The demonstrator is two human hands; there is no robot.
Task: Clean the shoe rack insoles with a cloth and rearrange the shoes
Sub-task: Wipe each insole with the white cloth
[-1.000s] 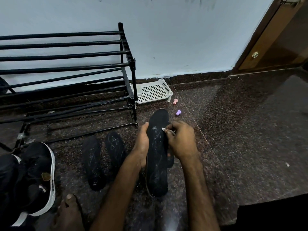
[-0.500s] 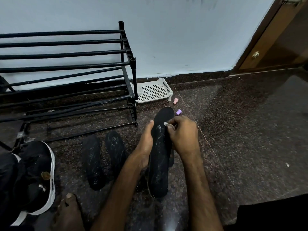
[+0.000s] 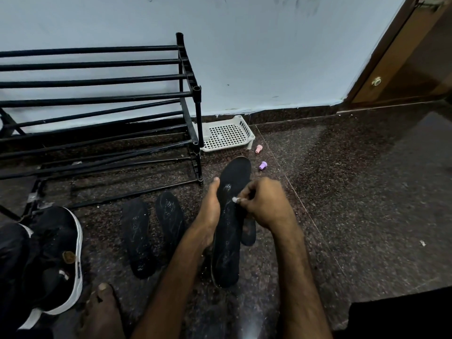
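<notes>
Head view. Item: long black insole [image 3: 228,231] streaked with whitish marks, raised at a slant over a dark speckled polished stone floor [image 3: 342,192], toe toward twelve o'clock, heel end low, close to the floor.

Setting: the floor meets a pale blue painted wall [image 3: 244,57] along a dark skirting; a brown wooden door [image 3: 403,57] stands at two o'clock.

Position: the insole lies between the two hands, the left hand [image 3: 208,214] on its nine o'clock edge, the right hand [image 3: 264,204] at its three o'clock edge.

Hands: the left hand grips the edge, thumb laid on the upper face. The right hand's fingers are curled and pinch a small white wad [image 3: 234,199], which touches the insole's face.

Surroundings, from the insole:
- second black insole [image 3: 248,232], partly hidden under the right hand;
- two matching black insoles [image 3: 137,238] [image 3: 170,216] flat on the floor at nine o'clock;
- black tubular metal shoe rack [image 3: 97,96] at ten o'clock;
- white perforated plastic tray [image 3: 225,137] at twelve o'clock, beside the rack;
- pink cap [image 3: 258,149] and purple cap [image 3: 263,165] near one o'clock;
- black sneaker with white sole [image 3: 56,253] at eight o'clock;
- bare foot [image 3: 102,311] at seven o'clock.
</notes>
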